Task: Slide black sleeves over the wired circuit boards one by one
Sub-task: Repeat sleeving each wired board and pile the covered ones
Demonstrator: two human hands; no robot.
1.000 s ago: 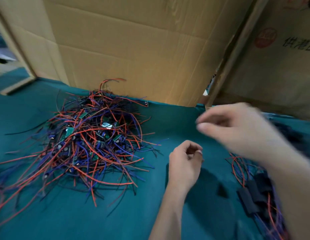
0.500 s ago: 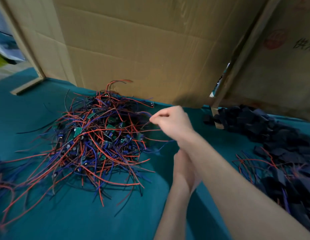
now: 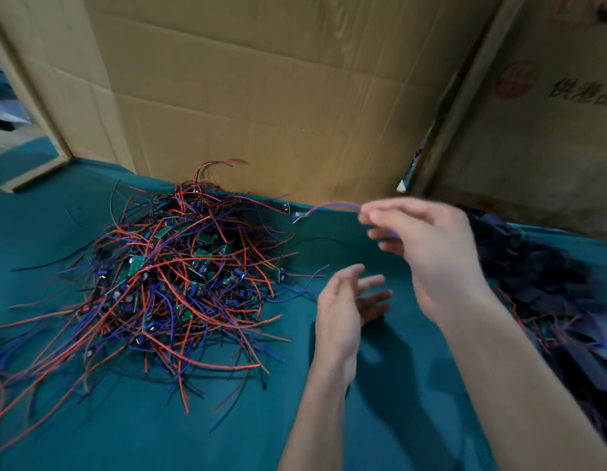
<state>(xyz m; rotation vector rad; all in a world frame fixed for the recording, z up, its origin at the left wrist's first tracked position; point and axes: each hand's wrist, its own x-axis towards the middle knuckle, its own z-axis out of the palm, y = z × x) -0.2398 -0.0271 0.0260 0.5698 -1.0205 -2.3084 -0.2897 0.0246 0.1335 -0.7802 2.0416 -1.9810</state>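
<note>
A tangled pile of small green circuit boards with red, blue and black wires (image 3: 179, 277) lies on the teal cloth at left. My right hand (image 3: 427, 243) is raised right of the pile and pinches the blue wire of one wired circuit board (image 3: 300, 215), which hangs in the air at the wire's far end. My left hand (image 3: 346, 307) hovers below it, fingers spread and relaxed, holding nothing. A heap of black sleeves (image 3: 533, 273) lies at the right, partly behind my right arm.
Upright cardboard sheets (image 3: 278, 90) wall off the back of the teal table (image 3: 125, 430). Below the sleeves, at the right edge, lie sleeved boards with wires (image 3: 573, 351). A bare strip of cloth runs between pile and sleeves.
My right hand reached to the pile's right edge, took a wire and drew back right and up with one board. My left hand opened its fingers.
</note>
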